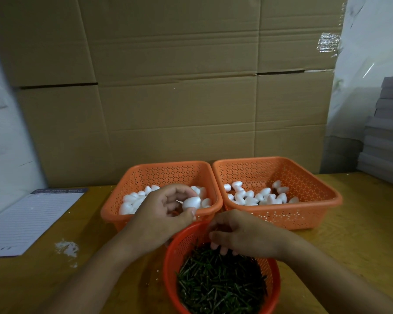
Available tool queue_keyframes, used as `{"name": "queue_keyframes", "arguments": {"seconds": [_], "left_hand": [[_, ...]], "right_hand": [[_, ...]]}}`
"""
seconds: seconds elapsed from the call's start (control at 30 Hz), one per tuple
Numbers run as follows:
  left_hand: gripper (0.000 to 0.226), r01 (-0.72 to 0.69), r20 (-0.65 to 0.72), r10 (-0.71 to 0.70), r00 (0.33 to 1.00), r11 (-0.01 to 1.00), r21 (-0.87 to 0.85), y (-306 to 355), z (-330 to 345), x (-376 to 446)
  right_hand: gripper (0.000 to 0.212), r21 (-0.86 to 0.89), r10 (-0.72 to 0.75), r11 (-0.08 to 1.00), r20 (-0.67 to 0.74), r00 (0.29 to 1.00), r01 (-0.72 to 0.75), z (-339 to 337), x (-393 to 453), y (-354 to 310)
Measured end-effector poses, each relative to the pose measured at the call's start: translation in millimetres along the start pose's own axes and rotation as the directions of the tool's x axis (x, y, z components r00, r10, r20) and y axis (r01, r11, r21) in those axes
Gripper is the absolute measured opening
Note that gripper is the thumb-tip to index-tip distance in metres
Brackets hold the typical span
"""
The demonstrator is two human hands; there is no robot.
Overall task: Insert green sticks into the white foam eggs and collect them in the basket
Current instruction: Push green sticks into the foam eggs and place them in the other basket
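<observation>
Left hand (166,209): grip wrapped round one foam egg (191,203), thumb underneath, fingers curled over the top, held above the front edge of the left basket (132,177)

Held egg: white, lying sideways in the fingers, a thin pale sliver poking out on its left side, too small to tell what

Right hand (241,234): reaching down into the round basket (175,245), fingertips curled down at the heap of green sticks (218,286); honestly can't tell if the grip is pinching a stick or just touching the pile

Green sticks: big loose heap filling the round red-orange basket, nearest the camera, dark green, lying every which way

Left basket: orange, square, perforated, at the back left, piled with white eggs (132,202) mostly behind the left hand

Right basket (309,177): same kind, touching the left one side by side, with a thinner layer of white eggs (254,196) on its floor; no sticks clearly visible on those from here

Worktop (361,234): yellowish wood, carrying all three baskets

Off to the left: lined paper pad (30,220) flat on the worktop, plus a little scatter of white crumbs (66,247) beside it

Behind: wall of flattened cardboard (168,87); stack of grey boards (386,132) at far right
</observation>
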State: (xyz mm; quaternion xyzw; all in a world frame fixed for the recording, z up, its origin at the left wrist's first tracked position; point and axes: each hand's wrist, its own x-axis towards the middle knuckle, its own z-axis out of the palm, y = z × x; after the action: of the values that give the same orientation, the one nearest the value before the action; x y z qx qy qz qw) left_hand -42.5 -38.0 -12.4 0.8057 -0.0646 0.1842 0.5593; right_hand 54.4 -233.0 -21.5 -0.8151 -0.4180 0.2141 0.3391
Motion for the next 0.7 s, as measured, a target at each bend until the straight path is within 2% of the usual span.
{"name": "queue_keyframes", "arguments": {"seconds": [0.43,0.7], "left_hand": [[0.024,-0.021,0.031,0.023,0.999,0.997,-0.072,-5.8,1.3,1.9],[0.025,0.009,-0.049,-0.017,0.999,0.988,-0.156,2.6,5.8,2.7]], "right_hand": [[0.014,-0.007,-0.002,1.000,-0.009,1.000,0.002,0.9,0.5,-1.8],[0.014,-0.026,0.003,1.000,-0.009,1.000,-0.003,0.9,0.0,-2.0]]}}
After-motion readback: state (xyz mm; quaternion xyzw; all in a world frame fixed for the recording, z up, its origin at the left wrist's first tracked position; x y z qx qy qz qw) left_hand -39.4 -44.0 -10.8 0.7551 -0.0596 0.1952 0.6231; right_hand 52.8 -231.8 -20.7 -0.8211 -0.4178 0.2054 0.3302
